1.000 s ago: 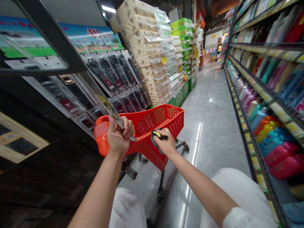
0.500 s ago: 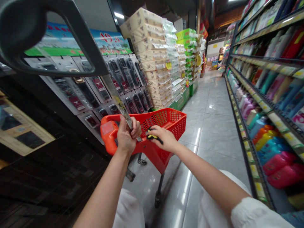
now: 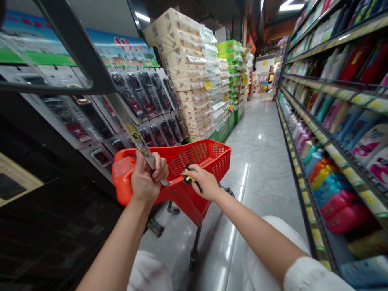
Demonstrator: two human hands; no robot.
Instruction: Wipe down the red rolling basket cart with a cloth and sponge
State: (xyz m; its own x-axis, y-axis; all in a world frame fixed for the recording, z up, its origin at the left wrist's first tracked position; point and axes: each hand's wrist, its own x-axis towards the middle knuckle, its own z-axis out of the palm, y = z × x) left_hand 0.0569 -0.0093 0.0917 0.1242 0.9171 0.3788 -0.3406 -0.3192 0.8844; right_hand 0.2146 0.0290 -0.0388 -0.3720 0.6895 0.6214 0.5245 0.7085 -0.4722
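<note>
My left hand is closed round a long, flat metal strip with worn yellow marking. The strip runs up left to a large dark grey loop handle, partly out of view; its lower end pokes out below my fingers. My right hand, fingers curled, grips a small black-and-yellow tool; its exact kind is mostly hidden. Both hands are over the near side of a red plastic shopping cart, whose visible basket holds nothing I can make out.
Hanging packaged belts line the left, beside tall stacks of beige boxes and green boxes. Shelves of bottles flank the right. A tiled aisle floor runs ahead between them.
The strip and loop handle have shifted left in view, with my left hand and the cart. My right hand has moved slightly left and down. Both grips stay the same.
</note>
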